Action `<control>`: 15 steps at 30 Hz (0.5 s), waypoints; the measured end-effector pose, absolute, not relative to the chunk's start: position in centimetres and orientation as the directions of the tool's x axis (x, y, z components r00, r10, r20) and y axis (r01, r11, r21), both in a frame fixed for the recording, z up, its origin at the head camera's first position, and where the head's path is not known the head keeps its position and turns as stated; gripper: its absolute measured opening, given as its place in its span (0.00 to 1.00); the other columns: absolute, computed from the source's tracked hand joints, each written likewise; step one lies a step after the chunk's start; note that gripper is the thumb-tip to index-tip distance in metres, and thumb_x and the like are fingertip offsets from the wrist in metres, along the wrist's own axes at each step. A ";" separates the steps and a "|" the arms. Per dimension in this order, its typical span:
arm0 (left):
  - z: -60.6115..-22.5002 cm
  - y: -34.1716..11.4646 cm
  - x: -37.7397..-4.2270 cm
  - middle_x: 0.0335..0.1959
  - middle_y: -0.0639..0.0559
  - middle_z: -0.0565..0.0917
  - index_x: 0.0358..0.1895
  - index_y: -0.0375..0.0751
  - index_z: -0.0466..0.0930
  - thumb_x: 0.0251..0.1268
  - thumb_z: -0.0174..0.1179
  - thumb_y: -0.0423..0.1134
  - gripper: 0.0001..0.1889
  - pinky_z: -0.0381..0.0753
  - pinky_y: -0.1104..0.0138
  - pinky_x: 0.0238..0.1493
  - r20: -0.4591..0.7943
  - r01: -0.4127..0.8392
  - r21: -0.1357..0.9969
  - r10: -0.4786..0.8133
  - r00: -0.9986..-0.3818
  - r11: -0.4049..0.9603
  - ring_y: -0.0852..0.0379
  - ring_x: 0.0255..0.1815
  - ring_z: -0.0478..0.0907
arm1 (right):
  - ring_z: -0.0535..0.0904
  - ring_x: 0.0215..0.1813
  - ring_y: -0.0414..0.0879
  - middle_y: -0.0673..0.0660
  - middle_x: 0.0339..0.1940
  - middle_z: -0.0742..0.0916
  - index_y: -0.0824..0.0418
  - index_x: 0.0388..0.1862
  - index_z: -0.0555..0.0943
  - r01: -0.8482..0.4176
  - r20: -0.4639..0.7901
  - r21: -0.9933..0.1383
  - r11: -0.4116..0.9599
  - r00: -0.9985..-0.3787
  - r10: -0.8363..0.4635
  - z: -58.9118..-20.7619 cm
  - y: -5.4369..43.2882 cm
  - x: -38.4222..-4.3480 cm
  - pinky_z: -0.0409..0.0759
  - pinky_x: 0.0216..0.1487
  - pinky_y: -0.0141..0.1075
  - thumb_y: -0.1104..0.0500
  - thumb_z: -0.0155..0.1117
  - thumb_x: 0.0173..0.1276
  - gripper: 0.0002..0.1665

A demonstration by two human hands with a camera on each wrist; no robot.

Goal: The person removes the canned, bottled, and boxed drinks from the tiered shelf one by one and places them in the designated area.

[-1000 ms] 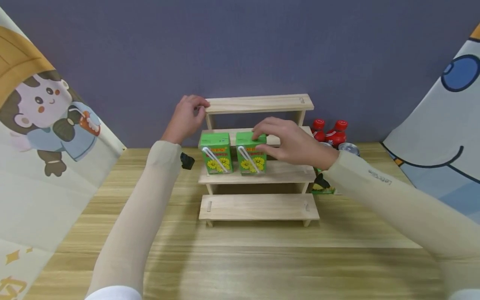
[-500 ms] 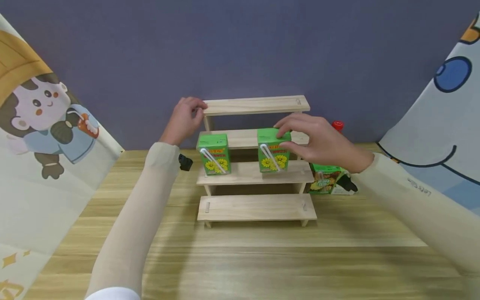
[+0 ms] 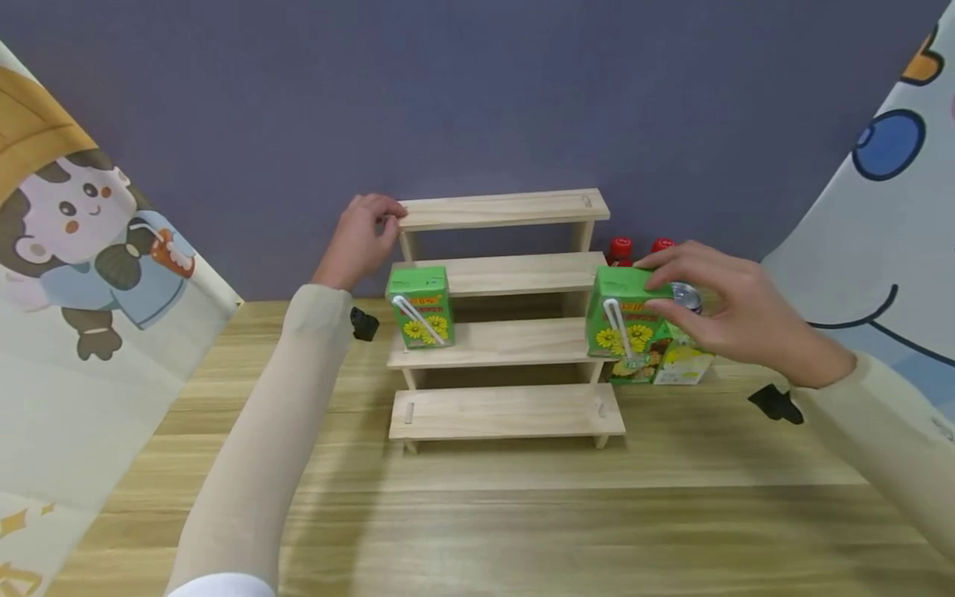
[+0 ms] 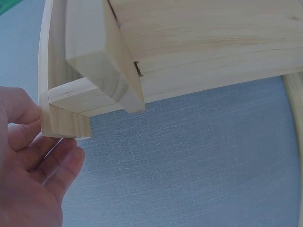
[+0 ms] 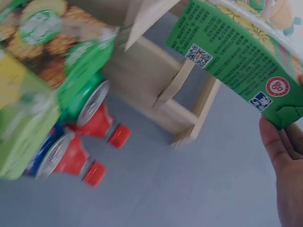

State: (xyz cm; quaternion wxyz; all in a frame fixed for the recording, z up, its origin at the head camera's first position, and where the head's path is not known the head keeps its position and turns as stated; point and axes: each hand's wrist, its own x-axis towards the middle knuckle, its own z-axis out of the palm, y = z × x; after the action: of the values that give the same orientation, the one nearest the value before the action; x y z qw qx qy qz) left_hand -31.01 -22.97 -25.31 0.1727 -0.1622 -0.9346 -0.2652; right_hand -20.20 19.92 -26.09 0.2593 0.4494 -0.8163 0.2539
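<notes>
A four-tier wooden shelf stands on the table. My left hand grips the left end of its top board, and the left wrist view shows thumb and fingers around the board's end. At the shelf's right side, my right hand pinches a green drink carton near its top. This carton has yellow flowers and a white straw on its front; the right wrist view shows its printed side. A matching carton stands upright at the left end of the second tier from the bottom.
Right of the shelf stand red-capped bottles, cans, a green-and-brown pack and a yellow-green carton. In the head view the held carton and right hand partly cover them. A dark wall rises behind.
My right hand has carried the green drink carton from the second tier, beside its twin, rightward to the shelf's right end. The left hand keeps its grip on the top board.
</notes>
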 end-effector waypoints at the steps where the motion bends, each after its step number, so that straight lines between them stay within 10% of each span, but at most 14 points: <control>1: -25.3 -23.0 -31.0 0.57 0.47 0.74 0.54 0.38 0.78 0.74 0.44 0.38 0.16 0.69 0.56 0.53 0.408 0.393 0.439 0.210 -0.888 0.808 0.49 0.55 0.68 | 0.76 0.48 0.41 0.53 0.49 0.83 0.59 0.37 0.82 -0.865 0.656 -0.178 0.470 -0.460 -0.598 -26.3 20.4 -20.0 0.71 0.45 0.22 0.73 0.77 0.40 0.23; 8: -25.3 -22.9 -30.9 0.57 0.47 0.74 0.53 0.38 0.78 0.73 0.45 0.38 0.15 0.70 0.56 0.53 0.410 0.384 0.437 0.200 -0.890 0.813 0.49 0.55 0.68 | 0.76 0.49 0.38 0.58 0.48 0.84 0.60 0.37 0.83 -0.852 0.668 -0.204 0.482 -0.481 -0.568 -28.5 23.2 -18.3 0.70 0.44 0.21 0.59 0.74 0.55 0.12; 15: -25.1 -22.7 -30.8 0.57 0.47 0.74 0.53 0.38 0.79 0.73 0.45 0.38 0.15 0.70 0.56 0.54 0.412 0.381 0.424 0.199 -0.889 0.822 0.49 0.55 0.68 | 0.75 0.53 0.38 0.59 0.46 0.84 0.56 0.35 0.83 -0.843 0.685 -0.206 0.497 -0.487 -0.542 -31.5 24.8 -16.9 0.68 0.47 0.19 0.39 0.57 0.66 0.22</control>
State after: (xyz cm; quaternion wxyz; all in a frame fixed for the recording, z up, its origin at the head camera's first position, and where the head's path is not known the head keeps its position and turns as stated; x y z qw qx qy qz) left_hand -30.85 -22.74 -25.14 0.1775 -0.1547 -0.9377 -0.2554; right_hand -16.86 24.78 -31.55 0.2791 0.4228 -0.8189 0.2697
